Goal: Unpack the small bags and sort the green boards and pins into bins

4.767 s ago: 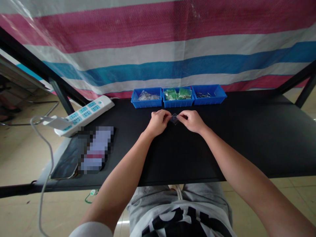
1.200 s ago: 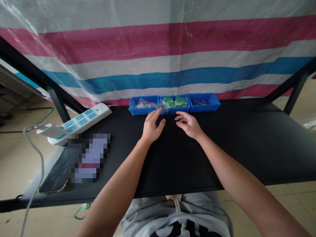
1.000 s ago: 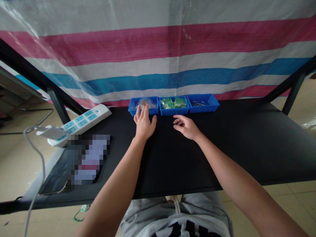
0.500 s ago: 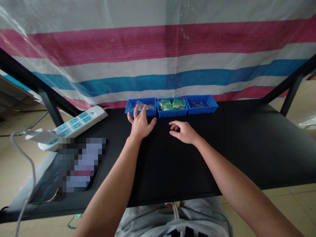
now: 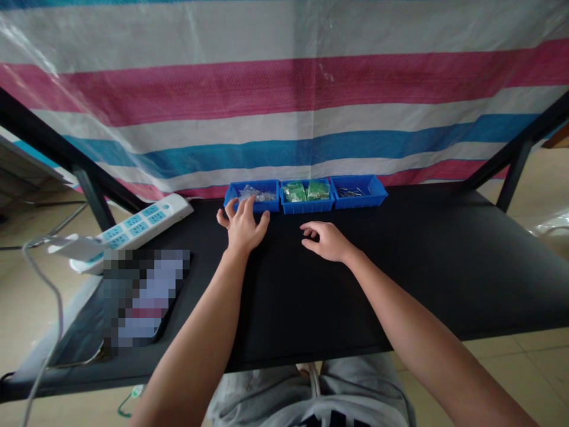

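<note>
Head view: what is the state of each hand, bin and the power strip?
left hand, open, fingers spread at left bin.
right hand, empty, loosely curled.
left bin, holds clear bags.
middle bin, green packets.
right bin, small metal parts.
power strip, one plug in.

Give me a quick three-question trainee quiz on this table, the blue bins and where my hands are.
1. Which of the three blue bins is the left hand nearest?
A. the bin with clear bags
B. the bin with green packets
C. the bin with metal parts
2. True or false: the right hand grips a green packet in its fingers.
3. Fill in: the white power strip lies to the ___ of the bins.
Key: 1 A; 2 false; 3 left.
</note>
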`<state>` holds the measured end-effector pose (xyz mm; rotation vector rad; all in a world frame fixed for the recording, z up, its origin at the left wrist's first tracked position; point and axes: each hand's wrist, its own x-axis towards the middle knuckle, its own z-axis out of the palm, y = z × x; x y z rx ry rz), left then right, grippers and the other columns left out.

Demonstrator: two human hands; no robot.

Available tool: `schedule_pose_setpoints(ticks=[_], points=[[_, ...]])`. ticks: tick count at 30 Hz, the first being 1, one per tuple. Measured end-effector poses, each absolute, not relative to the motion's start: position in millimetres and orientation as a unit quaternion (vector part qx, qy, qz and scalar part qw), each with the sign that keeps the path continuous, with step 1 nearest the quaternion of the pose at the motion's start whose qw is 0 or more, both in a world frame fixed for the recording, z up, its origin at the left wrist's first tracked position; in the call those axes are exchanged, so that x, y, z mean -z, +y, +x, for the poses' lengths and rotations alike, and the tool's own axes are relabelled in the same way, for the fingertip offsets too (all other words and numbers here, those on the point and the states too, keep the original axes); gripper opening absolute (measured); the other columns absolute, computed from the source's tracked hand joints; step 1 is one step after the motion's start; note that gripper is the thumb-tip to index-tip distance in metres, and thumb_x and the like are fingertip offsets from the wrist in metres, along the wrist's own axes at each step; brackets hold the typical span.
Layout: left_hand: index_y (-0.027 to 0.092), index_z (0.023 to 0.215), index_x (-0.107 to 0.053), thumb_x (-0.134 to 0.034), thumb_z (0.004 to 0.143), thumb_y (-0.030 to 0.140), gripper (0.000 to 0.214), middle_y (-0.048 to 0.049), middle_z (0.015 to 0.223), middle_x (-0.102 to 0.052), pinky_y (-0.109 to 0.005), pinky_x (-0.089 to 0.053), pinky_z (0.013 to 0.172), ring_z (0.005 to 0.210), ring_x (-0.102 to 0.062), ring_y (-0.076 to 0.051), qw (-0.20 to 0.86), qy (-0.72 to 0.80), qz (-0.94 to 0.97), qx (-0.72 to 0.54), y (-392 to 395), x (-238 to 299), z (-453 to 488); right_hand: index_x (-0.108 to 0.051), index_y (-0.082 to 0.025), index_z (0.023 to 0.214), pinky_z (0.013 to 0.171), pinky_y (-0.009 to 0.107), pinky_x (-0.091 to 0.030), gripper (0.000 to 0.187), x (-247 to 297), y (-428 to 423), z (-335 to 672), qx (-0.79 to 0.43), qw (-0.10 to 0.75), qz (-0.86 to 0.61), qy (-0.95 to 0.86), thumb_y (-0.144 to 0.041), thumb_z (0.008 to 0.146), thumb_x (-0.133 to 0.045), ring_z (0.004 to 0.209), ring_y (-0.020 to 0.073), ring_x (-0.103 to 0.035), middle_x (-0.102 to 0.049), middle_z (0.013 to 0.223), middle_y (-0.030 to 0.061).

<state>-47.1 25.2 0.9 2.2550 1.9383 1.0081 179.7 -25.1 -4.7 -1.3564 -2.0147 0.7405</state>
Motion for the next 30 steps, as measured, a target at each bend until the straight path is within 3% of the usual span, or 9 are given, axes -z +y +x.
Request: schedule_pose_setpoints(ticks=[7, 11, 13, 15, 17, 19, 24, 30], points=[[0.021, 0.133, -0.048, -0.05, 0.083, 0.053, 0.06, -0.017, 0.144, -0.045, -0.068, -0.008, 0.111, 0.138, -0.027, -0.042, -0.001, 0.663, 0.683, -0.306, 28, 5, -50, -0.066, -0.013, 0.114, 0.075, 0.033, -0.051, 0.037, 6, -24, 181, -0.281, 0.289, -0.509, -0.761, -0.025, 0.08, -0.064, 0.082, 0.0171, -0.063, -0.071, 0.103, 0.0106], [0.018, 0.129, -0.051, -0.055, 0.082, 0.049, 0.056, -0.0185, 0.146, -0.04, -0.062, -0.022, 0.109, 0.135, -0.03, -0.041, -0.045, 0.643, 0.687, -0.336, 24, 2, -48, -0.067, -0.012, 0.111, 0.075, 0.032, -0.051, 0.034, 6, -24, 179, -0.273, 0.298, -0.509, -0.76, -0.024, 0.079, -0.065, 0.082, 0.0175, -0.064, -0.071, 0.101, 0.0107], [0.018, 0.12, -0.057, -0.056, 0.082, 0.045, 0.047, -0.0172, 0.136, -0.05, -0.054, -0.033, 0.103, 0.128, -0.04, -0.037, -0.075, 0.61, 0.701, -0.362, 19, -1, -44, -0.069, -0.013, 0.107, 0.073, 0.031, -0.051, 0.03, 6, -24, 178, -0.272, 0.309, -0.508, -0.757, -0.023, 0.079, -0.064, 0.079, 0.0169, -0.064, -0.072, 0.096, 0.0096], [0.017, 0.103, -0.063, -0.053, 0.084, 0.04, 0.031, -0.0149, 0.11, -0.063, -0.048, -0.041, 0.094, 0.109, -0.053, -0.032, -0.074, 0.56, 0.747, -0.351, 13, -4, -39, -0.07, -0.014, 0.102, 0.071, 0.029, -0.051, 0.024, 6, -25, 177, -0.268, 0.331, -0.504, -0.751, -0.02, 0.08, -0.062, 0.075, 0.016, -0.065, -0.072, 0.091, 0.0079], [0.018, 0.081, -0.062, -0.047, 0.087, 0.036, 0.024, -0.0087, 0.081, -0.065, -0.039, -0.044, 0.084, 0.084, -0.059, -0.024, -0.013, 0.481, 0.831, -0.28, 8, -6, -33, -0.071, -0.016, 0.095, 0.069, 0.028, -0.05, 0.019, 6, -24, 179, -0.247, 0.36, -0.503, -0.746, -0.019, 0.081, -0.059, 0.071, 0.0152, -0.065, -0.073, 0.086, 0.0065], [0.019, 0.068, -0.058, -0.047, 0.087, 0.034, 0.026, -0.0049, 0.069, -0.063, -0.032, -0.044, 0.074, 0.071, -0.059, -0.019, 0.051, 0.423, 0.881, -0.203, 5, -5, -27, -0.071, -0.017, 0.088, 0.067, 0.027, -0.048, 0.015, 6, -23, 183, -0.205, 0.376, -0.514, -0.743, -0.019, 0.081, -0.058, 0.067, 0.015, -0.064, -0.072, 0.081, 0.0055], [0.02, 0.062, -0.056, -0.046, 0.088, 0.037, 0.032, -0.0035, 0.066, -0.063, -0.029, -0.037, 0.059, 0.063, -0.058, -0.017, 0.08, 0.462, 0.876, -0.115, 3, -2, -22, -0.067, -0.018, 0.069, 0.062, 0.028, -0.04, 0.012, 9, -17, 196, -0.128, 0.306, -0.599, -0.729, -0.02, 0.078, -0.059, 0.063, 0.0162, -0.059, -0.067, 0.067, 0.0038], [0.019, 0.066, -0.059, -0.048, 0.088, 0.036, 0.03, -0.0046, 0.072, -0.067, -0.029, -0.036, 0.06, 0.068, -0.061, -0.018, 0.064, 0.482, 0.867, -0.109, 3, 2, -24, -0.067, -0.02, 0.073, 0.06, 0.027, -0.034, 0.01, 14, -16, 197, -0.118, 0.25, -0.601, -0.75, -0.024, 0.079, -0.061, 0.071, 0.0174, -0.057, -0.064, 0.066, 0.0021]])
